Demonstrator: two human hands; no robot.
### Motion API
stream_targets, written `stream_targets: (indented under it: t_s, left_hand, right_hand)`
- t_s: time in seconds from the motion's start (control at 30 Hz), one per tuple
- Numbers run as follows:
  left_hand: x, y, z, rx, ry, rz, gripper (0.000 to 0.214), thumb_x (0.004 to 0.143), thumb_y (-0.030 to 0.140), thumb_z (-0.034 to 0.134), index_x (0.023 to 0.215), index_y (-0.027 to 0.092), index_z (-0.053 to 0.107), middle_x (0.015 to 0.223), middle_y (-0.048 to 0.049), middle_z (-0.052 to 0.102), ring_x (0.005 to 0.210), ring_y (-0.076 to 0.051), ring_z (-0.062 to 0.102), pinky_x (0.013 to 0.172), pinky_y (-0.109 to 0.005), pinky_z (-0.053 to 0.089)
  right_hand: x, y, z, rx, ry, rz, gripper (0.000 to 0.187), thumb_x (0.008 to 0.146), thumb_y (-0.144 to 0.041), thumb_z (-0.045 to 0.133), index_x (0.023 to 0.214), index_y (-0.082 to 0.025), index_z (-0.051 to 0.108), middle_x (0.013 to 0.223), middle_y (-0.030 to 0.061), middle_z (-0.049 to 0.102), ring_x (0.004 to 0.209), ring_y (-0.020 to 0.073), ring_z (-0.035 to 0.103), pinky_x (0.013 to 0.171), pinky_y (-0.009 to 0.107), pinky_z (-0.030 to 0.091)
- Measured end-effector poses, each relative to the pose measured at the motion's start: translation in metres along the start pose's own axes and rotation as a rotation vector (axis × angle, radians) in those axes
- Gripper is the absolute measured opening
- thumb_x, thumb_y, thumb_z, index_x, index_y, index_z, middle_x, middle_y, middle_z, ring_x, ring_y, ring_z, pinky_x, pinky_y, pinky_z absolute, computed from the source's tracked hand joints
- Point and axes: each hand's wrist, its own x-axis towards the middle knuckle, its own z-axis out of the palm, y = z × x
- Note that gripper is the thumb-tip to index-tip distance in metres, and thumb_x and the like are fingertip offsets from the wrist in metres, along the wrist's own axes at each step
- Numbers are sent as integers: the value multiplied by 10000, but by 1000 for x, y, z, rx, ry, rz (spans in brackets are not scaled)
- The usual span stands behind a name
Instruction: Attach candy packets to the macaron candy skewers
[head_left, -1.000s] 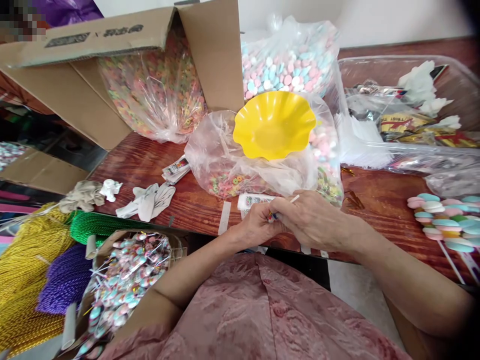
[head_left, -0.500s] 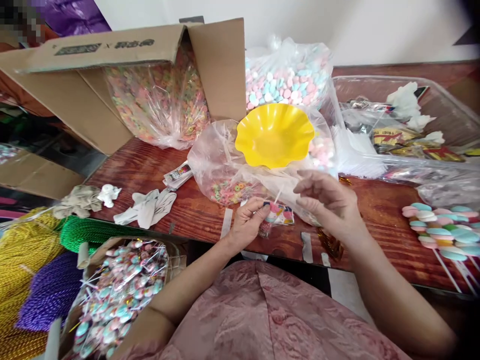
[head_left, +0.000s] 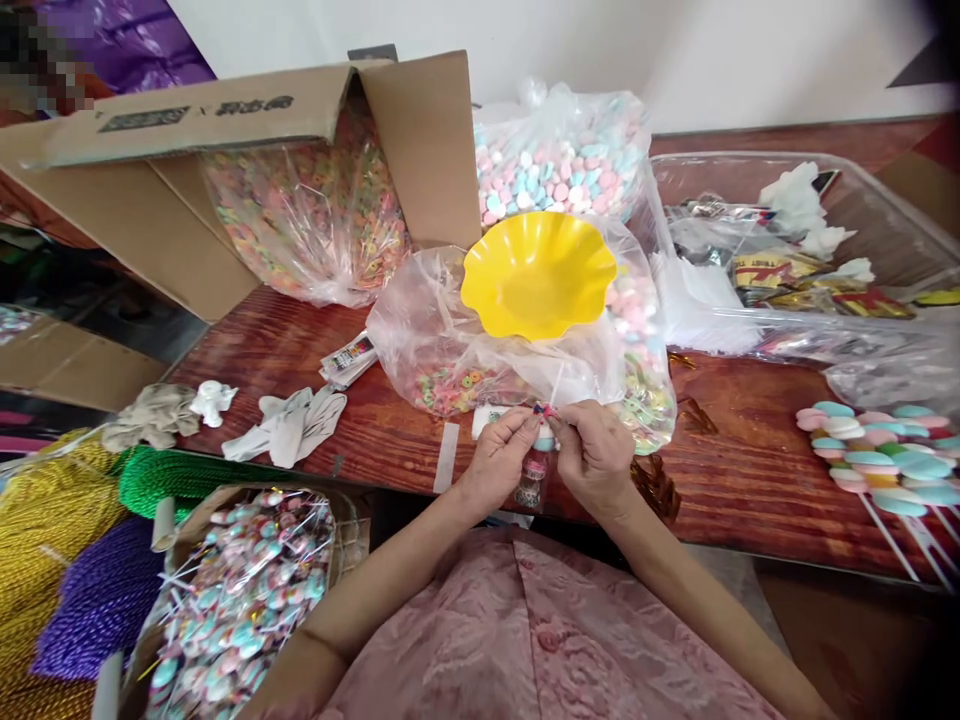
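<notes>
My left hand (head_left: 499,455) is pinched on the neck of a wrapped candy stick (head_left: 531,478) at the table's front edge. The candy hangs downward in clear wrapping, and its white stick points up. At the neck sits a small dark blue and pink bow (head_left: 544,411). From the other side my right hand (head_left: 598,455) closes thumb and fingers at this bow; its fingertips partly hide what they grip. Just behind the left hand lies a small white printed piece (head_left: 487,418), partly covered.
Behind my hands, a yellow wavy bowl (head_left: 538,280) rests on clear candy bags (head_left: 420,320). A cardboard box (head_left: 439,150) stands back left, a plastic tub (head_left: 780,158) back right. Unwrapped candy sticks (head_left: 877,455) lie right; a box of wrapped ones (head_left: 247,590) stands lower left.
My right hand has come down and left from its raised, open position to the candy's neck, and its fingers have closed there. The left hand keeps its pinch. The view has shifted slightly.
</notes>
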Motion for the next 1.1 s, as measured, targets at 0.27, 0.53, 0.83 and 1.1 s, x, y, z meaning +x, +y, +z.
stream_targets:
  t_s: [0.27,0.53,0.83,1.1]
  left_hand:
    - [0,13,1,-218,-73,-179,454,722,570,763,804,131,680,699,16,535,644,-67,458,641,-187,396]
    - [9,33,-5,-120,-239,-304,436,693,532,789,829,136,669,718,5,584,681,-83,545,700,-213,453]
    - [5,41,-20,-12,-522,-477,395,742,489,719,663,134,564,577,17,553,433,-71,505,492,-229,483]
    - [3,48,-32,112,-809,-518,429,824,584,634,746,174,537,633,26,525,487,-77,442,521,-233,433]
  right_hand:
    - [2,2,7,-29,84,-76,149,865,-92,583,890,-208,674,758,34,634,697,155,523,658,316,417]
    - [8,0,-3,447,-8,442,149,893,-252,613,751,-208,626,663,-21,576,620,130,530,585,277,430]
    - [33,19,-49,-169,-535,-604,419,947,-80,466,1324,-243,552,1208,43,683,1260,228,498,1058,487,253]
    - [29,8,-47,-80,-575,-584,210,907,-78,456,870,-190,630,671,-5,600,765,168,541,840,426,336]
